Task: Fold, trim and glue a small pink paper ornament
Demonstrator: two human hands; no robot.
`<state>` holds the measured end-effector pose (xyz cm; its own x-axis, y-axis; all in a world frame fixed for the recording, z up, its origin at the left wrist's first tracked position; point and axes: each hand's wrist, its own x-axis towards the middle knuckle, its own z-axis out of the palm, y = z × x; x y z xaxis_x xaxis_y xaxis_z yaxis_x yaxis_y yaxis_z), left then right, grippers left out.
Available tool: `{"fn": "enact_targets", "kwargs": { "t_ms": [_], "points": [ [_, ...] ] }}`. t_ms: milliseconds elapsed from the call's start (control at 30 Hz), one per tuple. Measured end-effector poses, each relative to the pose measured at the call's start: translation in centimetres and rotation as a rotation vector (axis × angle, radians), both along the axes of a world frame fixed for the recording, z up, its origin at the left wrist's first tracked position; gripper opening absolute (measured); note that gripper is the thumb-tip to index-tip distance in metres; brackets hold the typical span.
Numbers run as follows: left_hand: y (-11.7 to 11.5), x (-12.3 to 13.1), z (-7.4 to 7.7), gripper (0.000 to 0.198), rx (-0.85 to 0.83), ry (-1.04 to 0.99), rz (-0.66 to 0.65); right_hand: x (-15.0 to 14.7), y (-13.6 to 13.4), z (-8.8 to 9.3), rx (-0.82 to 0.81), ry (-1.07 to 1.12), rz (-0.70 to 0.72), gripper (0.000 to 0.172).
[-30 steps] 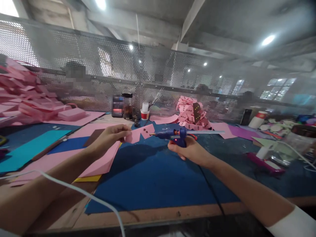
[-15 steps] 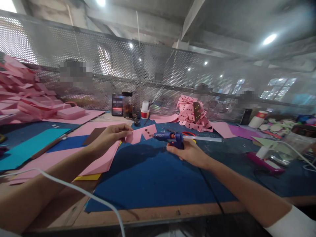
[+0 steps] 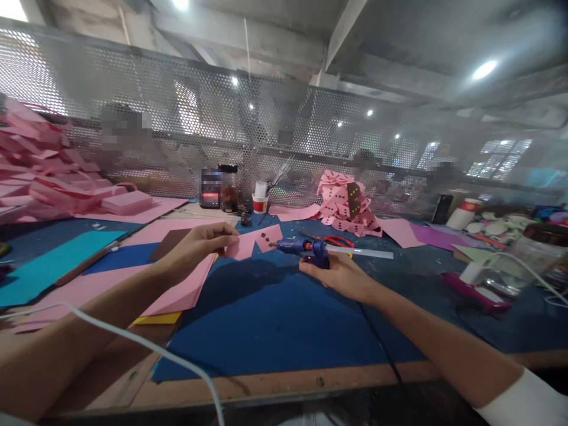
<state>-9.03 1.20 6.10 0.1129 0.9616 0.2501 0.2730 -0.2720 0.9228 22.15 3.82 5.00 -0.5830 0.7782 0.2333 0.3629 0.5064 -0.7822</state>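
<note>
Between the thumb and fingers of my left hand (image 3: 213, 241) is a small pink paper piece (image 3: 242, 245), notched along its lower edge. Dark brown squares are on its right part. My right hand (image 3: 344, 272) is wrapped round the grip of a blue hot glue gun (image 3: 295, 245), whose nozzle points left at the paper's right end. Whether the tip touches the paper I cannot tell. A clear glue stick (image 3: 368, 252) juts from the back of the gun. Both hands are above the blue mat (image 3: 266, 325).
Pink sheets (image 3: 106, 290) and a teal sheet (image 3: 62, 260) lie on the left. Behind stand a phone (image 3: 210, 188), a dark jar (image 3: 229, 189), a cup (image 3: 260, 203) and a heap of dotted pink pieces (image 3: 344, 204). A white cable (image 3: 146, 342) crosses the lower left.
The glue gun has shifted slightly in my right hand's grip, its rear and glue stick tilting a little lower. My left hand and the pink paper are nearly unchanged.
</note>
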Motion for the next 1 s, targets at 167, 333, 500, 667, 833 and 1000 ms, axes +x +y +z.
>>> {"fn": "enact_targets", "kwargs": {
  "t_ms": [167,333,500,667,833,1000],
  "points": [
    [0.05,0.04,0.03,0.018,-0.007,0.005,-0.011,0.01,0.16,-0.27,0.001,0.008,0.008,0.039],
    [-0.05,-0.02,0.04,0.019,-0.006,0.014,-0.022,0.05,0.15,-0.17,0.0,-0.008,0.016,0.038],
    [0.04,-0.18,-0.14,0.018,0.006,0.029,-0.017,0.14,-0.06,0.0,0.007,-0.014,-0.007,0.041],
    [0.49,-0.56,-0.7,0.019,0.017,0.027,0.005,0.36,-0.18,0.05,0.038,-0.017,-0.048,0.037],
    [0.67,-0.67,-0.85,0.019,0.016,0.027,-0.005,0.36,-0.24,-0.31,0.009,0.003,-0.03,0.039],
    [0.35,-0.52,-0.49,0.02,0.014,0.045,-0.008,0.08,-0.67,-0.11,0.042,0.006,0.019,0.035]
  ]
}}
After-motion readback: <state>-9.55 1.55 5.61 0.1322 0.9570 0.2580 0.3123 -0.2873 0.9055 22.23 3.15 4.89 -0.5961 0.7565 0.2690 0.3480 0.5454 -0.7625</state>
